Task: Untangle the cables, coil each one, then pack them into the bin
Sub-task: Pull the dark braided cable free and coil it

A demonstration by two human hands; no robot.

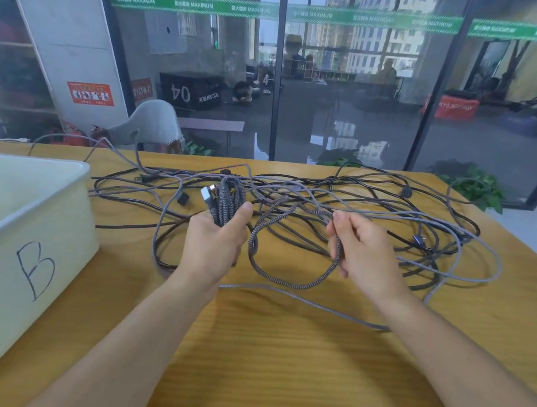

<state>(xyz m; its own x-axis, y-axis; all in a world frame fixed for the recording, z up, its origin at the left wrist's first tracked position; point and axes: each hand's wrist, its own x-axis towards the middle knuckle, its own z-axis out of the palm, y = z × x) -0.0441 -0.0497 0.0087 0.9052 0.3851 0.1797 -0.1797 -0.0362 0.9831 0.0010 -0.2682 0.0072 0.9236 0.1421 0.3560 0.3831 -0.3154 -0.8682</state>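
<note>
Coiling step in hand, judged from partly wound braided cable (289,282); next move calls for free length to be fed round onto coil (228,199). Left hand (215,244) fingers curled, thumb clamped over coil. Right hand (363,248) fingertips pinched on loose run of same cable, slack loop hung between hands. Tangle (342,204) spread beyond fingers on table (277,368); bin (30,213) outward of left hand
</note>
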